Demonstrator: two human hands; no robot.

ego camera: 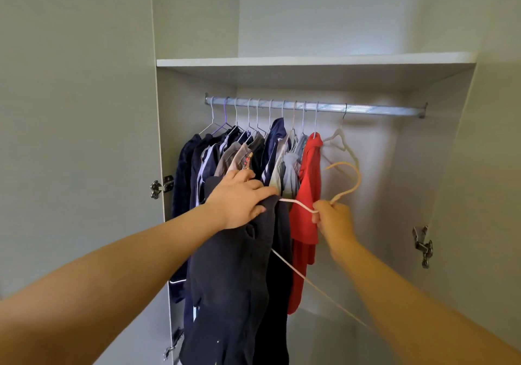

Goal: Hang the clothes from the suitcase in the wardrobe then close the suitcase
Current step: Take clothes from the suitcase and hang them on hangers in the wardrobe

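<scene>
No legible text, label, brand or number is showing; a small red-and-yellow print [248, 158] on a beige hanging garment [235, 154] is blurring beyond reading.

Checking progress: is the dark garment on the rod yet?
No: left hand grips dark garment, right hand holds hanger below the rod.

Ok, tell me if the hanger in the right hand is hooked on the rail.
No: the right hand holds the hanger, its hook free below the rail.

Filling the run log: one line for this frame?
step: garment onto hanger | left hand: grips garment | right hand: holds hanger | hanger: not yet on rail
</scene>
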